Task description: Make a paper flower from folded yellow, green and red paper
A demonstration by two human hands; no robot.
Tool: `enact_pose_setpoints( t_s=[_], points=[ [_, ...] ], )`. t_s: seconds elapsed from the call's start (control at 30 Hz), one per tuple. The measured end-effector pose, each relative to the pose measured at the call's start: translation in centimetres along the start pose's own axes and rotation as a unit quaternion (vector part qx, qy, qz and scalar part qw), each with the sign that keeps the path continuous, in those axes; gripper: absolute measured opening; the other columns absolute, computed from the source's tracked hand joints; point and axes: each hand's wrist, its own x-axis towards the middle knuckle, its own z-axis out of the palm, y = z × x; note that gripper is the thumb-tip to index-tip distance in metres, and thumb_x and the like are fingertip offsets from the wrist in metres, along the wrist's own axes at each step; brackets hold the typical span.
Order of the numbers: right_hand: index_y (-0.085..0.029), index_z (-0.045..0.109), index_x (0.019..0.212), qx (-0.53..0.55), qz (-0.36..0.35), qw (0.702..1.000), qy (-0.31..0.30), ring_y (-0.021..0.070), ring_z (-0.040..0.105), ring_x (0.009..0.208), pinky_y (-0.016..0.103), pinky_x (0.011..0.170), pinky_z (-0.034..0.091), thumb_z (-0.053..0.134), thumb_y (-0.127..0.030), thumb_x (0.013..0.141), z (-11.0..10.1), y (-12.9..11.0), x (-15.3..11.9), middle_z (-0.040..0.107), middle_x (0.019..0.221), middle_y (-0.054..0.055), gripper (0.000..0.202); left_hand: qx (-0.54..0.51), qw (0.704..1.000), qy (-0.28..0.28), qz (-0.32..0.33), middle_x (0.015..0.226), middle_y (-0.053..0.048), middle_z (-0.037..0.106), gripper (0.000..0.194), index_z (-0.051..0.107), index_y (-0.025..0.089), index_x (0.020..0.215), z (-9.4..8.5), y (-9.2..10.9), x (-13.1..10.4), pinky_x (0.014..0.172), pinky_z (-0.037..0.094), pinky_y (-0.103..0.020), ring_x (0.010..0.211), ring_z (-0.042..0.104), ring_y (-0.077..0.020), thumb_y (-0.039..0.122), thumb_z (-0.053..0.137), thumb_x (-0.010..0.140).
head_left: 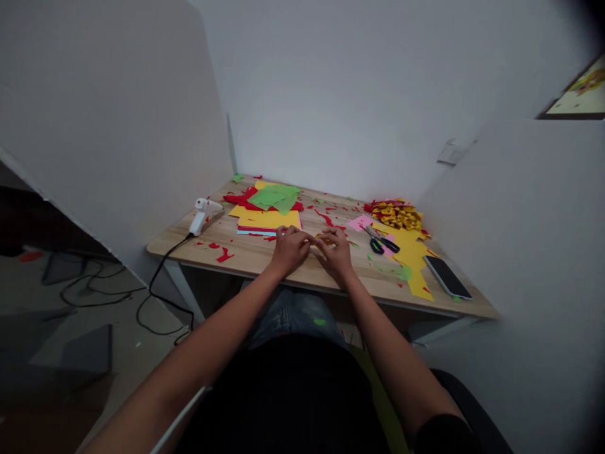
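Near the front edge of the table, my left hand (290,251) and my right hand (336,253) meet with fingertips almost touching. Pinched between them is a small yellow paper piece (323,240), mostly hidden by the fingers. Just beyond my left hand lies a stack of coloured paper sheets (269,219), yellow on top. Green tissue paper (278,198) and red paper (243,197) rest behind that stack. To the right of my right hand are scissors (380,243) with black handles, their blades over pink paper (360,222).
A white glue gun (200,216) stands at the table's left end, its black cord (158,268) hanging off the edge. On the right are yellow paper (412,251), a phone (447,277) and a bunch of yellow and red ruffled paper (399,214). Red scraps (225,255) litter the wooden table (250,255).
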Motion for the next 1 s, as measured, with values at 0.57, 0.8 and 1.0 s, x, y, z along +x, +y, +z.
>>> enact_pose_setpoints(
  t_s=[0.57, 0.8, 1.0],
  points=[
    [-0.02, 0.079, 0.077, 0.109, 0.19, 0.97, -0.103, 0.0224, 0.066, 0.073, 0.033, 0.067, 0.051, 0.079, -0.046, 0.071, -4.3, 3.0, 7.6, 0.075, 0.076, 0.003, 0.026, -0.263, 0.943, -0.123, -0.16, 0.1, -0.006, 0.076, 0.035, 0.071, 0.019, 0.107, 2.0, -2.2, 8.2, 0.069, 0.055, -0.029, 0.084, 0.071, -0.0212, 0.036, 0.073, 0.077],
    [-0.02, 0.075, 0.081, 0.151, 0.244, 0.95, -0.122, 0.0177, 0.063, 0.065, 0.029, 0.062, 0.048, 0.078, -0.045, 0.075, -4.6, 6.0, 11.0, 0.072, 0.075, 0.002, 0.026, -0.351, 0.896, -0.184, -0.198, 0.095, -0.007, 0.075, 0.053, 0.065, 0.02, 0.122, 2.7, -4.0, 13.7, 0.07, 0.059, -0.032, 0.082, 0.072, -0.0218, 0.037, 0.078, 0.074],
    [-0.024, 0.07, 0.084, 0.135, 0.225, 0.963, -0.065, 0.0177, 0.06, 0.062, 0.029, 0.058, 0.047, 0.08, -0.037, 0.074, -2.4, 9.5, 10.2, 0.066, 0.07, 0.0, 0.02, -0.254, 0.935, -0.121, -0.215, 0.107, -0.005, 0.073, 0.024, 0.071, 0.02, 0.098, 5.2, -6.4, 15.1, 0.081, 0.057, -0.034, 0.097, 0.069, -0.0233, 0.026, 0.073, 0.075]
  ],
)
